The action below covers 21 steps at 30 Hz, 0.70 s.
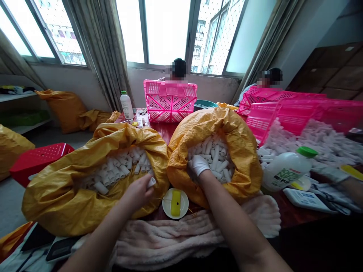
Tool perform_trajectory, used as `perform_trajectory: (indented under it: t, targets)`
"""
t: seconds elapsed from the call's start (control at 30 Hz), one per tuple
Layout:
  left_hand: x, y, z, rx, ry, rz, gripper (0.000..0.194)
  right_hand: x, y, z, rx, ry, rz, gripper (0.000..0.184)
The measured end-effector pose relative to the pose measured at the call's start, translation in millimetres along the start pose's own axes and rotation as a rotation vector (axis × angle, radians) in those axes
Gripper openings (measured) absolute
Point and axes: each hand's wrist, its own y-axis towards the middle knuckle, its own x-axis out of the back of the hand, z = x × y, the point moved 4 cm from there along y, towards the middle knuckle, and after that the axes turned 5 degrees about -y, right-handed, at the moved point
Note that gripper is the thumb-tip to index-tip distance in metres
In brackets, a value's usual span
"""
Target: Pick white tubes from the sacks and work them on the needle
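Observation:
Two yellow sacks full of small white tubes stand open in front of me. My left hand (138, 193) is bare and closed around one white tube (151, 182) at the near rim of the left sack (70, 189). My right hand (197, 165) wears a white glove and reaches into the right sack (241, 151), its fingers curled down among the white tubes (217, 155). Between the sacks lies a small white dish (176, 204) with a yellow sponge on it. A pink fluffy towel (170, 238) covers the table edge under my forearms.
A pink crate (170, 100) stands at the far side, more pink crates (283, 109) at right beside a heap of white tubes (312, 139). A white bottle with green cap (286, 168) lies at right. Two people sit by the window. A red crate (36, 158) is at left.

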Motion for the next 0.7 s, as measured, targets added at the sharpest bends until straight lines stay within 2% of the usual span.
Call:
perform_trajectory:
  t: [0.07, 0.13, 0.23, 0.3, 0.33, 0.43, 0.5, 0.63, 0.7]
  targets:
    - [-18.0, -11, -9, -0.036, 0.019, 0.054, 0.015, 5, -11, -6, 0.004, 0.025, -0.054, 0.031]
    - [-33.3, -18, -10, -0.058, 0.069, 0.099, 0.010, 11, -35, -11, 0.067, 0.102, -0.123, 0.032]
    - [-48.4, -21, -6, -0.076, 0.120, 0.124, 0.010, 3, -80, -6, 0.369, 0.376, -0.116, 0.030]
    - [-54.1, -20, -4, -0.067, 0.142, 0.114, 0.013, -15, -103, -2, 0.555, 0.495, -0.060, 0.027]
    - [-56.3, -19, -3, -0.056, 0.150, 0.109, 0.015, -27, -110, -1, 0.588, 0.487, -0.045, 0.026]
    - [-60.8, -16, -2, -0.030, 0.172, 0.094, 0.020, -60, -112, -4, 0.563, 0.326, -0.058, 0.026]
    - [-62.1, -16, -2, -0.034, 0.177, 0.084, 0.021, -75, -109, -7, 0.592, 0.205, -0.040, 0.028]
    - [-61.4, -17, -3, -0.019, 0.179, 0.081, 0.019, -82, -113, -11, 0.770, 0.122, -0.017, 0.035]
    - [-60.6, -18, -4, -0.011, 0.166, 0.086, 0.018, -79, -115, -14, 0.759, 0.166, -0.070, 0.034]
